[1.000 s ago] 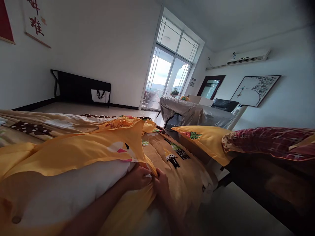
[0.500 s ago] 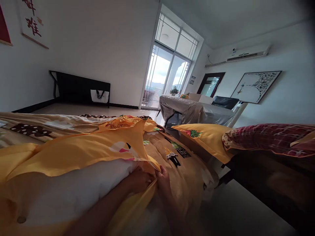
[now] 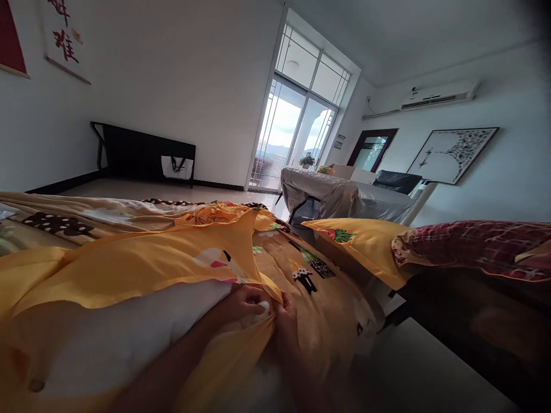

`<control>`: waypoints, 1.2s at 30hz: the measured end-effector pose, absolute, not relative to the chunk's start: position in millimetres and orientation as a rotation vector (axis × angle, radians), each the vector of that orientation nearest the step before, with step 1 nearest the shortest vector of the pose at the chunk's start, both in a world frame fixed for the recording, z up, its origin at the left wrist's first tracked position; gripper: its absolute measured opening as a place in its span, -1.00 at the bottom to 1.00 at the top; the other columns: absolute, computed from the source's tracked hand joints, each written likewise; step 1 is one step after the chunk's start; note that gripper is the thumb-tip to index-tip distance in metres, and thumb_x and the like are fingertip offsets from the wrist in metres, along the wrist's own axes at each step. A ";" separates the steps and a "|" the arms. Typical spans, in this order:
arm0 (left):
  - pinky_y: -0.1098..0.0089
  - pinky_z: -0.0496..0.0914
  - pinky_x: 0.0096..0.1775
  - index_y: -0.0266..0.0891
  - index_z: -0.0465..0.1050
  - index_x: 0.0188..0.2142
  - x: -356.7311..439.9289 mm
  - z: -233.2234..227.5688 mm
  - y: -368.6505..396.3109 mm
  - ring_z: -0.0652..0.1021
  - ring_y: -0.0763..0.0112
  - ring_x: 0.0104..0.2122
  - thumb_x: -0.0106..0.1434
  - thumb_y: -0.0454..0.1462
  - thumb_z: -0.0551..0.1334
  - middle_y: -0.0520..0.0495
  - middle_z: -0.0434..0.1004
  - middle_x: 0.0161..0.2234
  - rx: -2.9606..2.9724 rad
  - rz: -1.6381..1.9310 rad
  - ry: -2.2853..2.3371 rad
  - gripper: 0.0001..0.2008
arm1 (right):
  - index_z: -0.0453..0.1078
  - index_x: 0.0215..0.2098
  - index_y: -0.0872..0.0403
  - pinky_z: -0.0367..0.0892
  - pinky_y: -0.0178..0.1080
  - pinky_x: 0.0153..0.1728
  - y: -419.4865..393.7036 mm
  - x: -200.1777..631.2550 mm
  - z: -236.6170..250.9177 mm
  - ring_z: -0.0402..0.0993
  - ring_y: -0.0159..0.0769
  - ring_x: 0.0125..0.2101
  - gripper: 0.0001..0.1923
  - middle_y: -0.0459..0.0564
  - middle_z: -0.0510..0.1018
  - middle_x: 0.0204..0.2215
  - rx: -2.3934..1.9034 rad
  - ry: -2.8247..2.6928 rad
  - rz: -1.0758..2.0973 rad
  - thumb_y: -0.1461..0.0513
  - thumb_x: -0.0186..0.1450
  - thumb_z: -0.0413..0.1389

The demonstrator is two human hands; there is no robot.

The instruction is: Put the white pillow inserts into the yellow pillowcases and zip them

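A yellow quilt cover (image 3: 142,258) with a printed white animal lies spread open across the bed. Its opening shows a white quilt (image 3: 129,327) inside. My left hand (image 3: 247,304) reaches over the quilt into the opening, fingers closed, with a small white bit of the quilt's corner showing at the fingertips. Right beside it, my right hand (image 3: 286,312) pinches the yellow edge of the cover near its corner. The two hands almost touch. Folds of cloth partly hide the fingertips of both.
Beneath lies a tan patterned bedspread (image 3: 318,298). A yellow pillow (image 3: 370,241) and a dark red plaid pillow (image 3: 465,244) rest to the right. Beyond stand a plastic-covered table (image 3: 336,189) and a black folding frame (image 3: 142,152) with a white bag (image 3: 177,167) before it.
My left hand has lifted and turned slightly, and a white bit now shows at its fingertips. My right hand keeps its pinch on the cover. The view has shifted slightly.
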State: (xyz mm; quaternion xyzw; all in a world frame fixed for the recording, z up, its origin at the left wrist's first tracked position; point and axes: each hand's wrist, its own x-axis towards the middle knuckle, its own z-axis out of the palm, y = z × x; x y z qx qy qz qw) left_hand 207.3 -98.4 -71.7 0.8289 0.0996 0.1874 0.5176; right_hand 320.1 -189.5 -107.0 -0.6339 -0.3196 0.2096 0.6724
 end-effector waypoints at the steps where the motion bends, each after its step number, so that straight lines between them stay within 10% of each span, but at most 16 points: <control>1: 0.52 0.29 -0.32 -0.30 0.39 -0.42 209.3 -73.6 -97.5 0.36 0.51 -0.42 0.09 -0.31 0.13 0.07 0.39 -0.46 1.975 0.455 0.240 -0.91 | 0.45 -0.21 0.13 0.34 -0.32 -0.44 -190.0 321.0 -107.6 0.47 -0.21 -0.38 -0.62 0.04 0.56 -0.38 -1.425 -0.717 0.471 0.09 0.07 0.07; 25: 0.33 0.37 -0.13 -0.29 0.55 -0.36 238.7 -94.9 -95.1 0.53 0.27 -0.21 -0.01 -0.45 0.19 -0.07 0.60 -0.25 2.013 0.486 0.866 -0.78 | 0.37 -0.30 0.14 0.33 -0.32 -0.42 -186.2 321.8 -114.5 0.41 -0.30 -0.45 -0.70 -0.04 0.52 -0.45 -1.308 -0.608 0.455 0.13 0.04 0.14; 36: 0.41 0.35 -0.34 -0.36 0.55 -0.46 246.9 -104.6 -104.0 0.53 0.23 -0.34 0.00 -0.33 0.22 -0.12 0.59 -0.39 2.003 0.527 0.790 -0.86 | 0.37 -0.26 0.10 0.38 -0.27 -0.32 -186.1 316.5 -119.9 0.47 -0.25 -0.37 -0.65 -0.07 0.54 -0.39 -1.213 -0.539 0.601 0.12 0.02 0.22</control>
